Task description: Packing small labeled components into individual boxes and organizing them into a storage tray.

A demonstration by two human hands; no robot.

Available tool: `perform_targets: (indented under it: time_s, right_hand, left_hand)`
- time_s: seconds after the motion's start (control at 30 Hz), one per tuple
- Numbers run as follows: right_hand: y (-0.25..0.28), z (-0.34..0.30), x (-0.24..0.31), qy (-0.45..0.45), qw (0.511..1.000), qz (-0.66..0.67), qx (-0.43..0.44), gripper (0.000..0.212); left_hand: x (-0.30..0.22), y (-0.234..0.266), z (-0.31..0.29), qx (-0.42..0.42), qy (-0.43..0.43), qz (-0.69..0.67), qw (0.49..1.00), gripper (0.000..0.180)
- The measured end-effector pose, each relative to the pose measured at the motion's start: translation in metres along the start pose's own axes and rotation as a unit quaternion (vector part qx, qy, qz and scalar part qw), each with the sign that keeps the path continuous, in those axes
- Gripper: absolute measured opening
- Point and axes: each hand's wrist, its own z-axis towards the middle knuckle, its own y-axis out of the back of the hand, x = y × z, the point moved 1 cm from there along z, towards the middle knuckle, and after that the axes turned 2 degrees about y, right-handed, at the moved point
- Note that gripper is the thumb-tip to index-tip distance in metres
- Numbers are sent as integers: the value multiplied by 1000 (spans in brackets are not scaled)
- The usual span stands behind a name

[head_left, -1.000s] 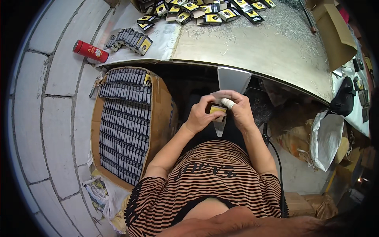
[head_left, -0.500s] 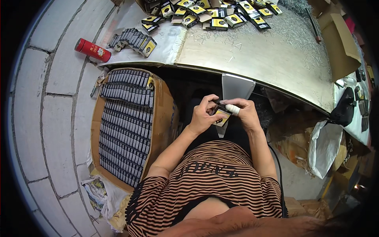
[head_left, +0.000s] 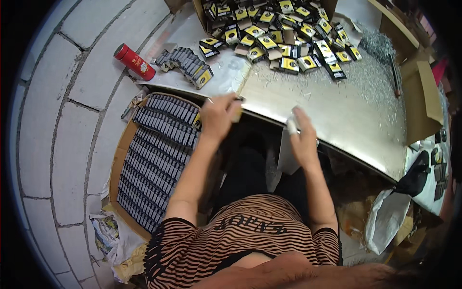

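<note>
My left hand [head_left: 219, 118] is closed round a small black and yellow box [head_left: 237, 113], over the table's front edge. Motion blurs the box, and the fingers hide most of it. My right hand [head_left: 302, 137] is apart from it at the table edge, fingers stretched out and nothing seen in them; a white wrapping [head_left: 292, 126] covers one finger. Left of my left arm, a carton [head_left: 117, 168] holds tight rows of small boxes [head_left: 151, 166] standing on edge. A curved row of similar boxes [head_left: 185, 65] stands on the table's left part.
A heap of black and yellow boxes [head_left: 288, 41] lies at the table's back, beside scattered thin metal pieces [head_left: 378, 53]. A red cylindrical container [head_left: 134, 61] lies at the left. Cardboard flaps [head_left: 423, 103] rise at the right, above a white sack [head_left: 385, 221].
My hands have parted. The left has moved up and left with the small box; the right has let go of it and opened. The view has shifted, showing more of the heap.
</note>
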Motion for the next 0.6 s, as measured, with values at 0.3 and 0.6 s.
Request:
perform_targets:
  time_s: [0.3, 0.6]
  right_hand:
    - [-19, 135, -107, 18, 919, -394, 31, 54]
    - [91, 63, -123, -47, 979, -199, 14, 54]
  left_hand:
    - [-45, -130, 127, 122, -249, 184, 943, 31]
    - [-39, -141, 158, 120, -139, -128, 975, 22]
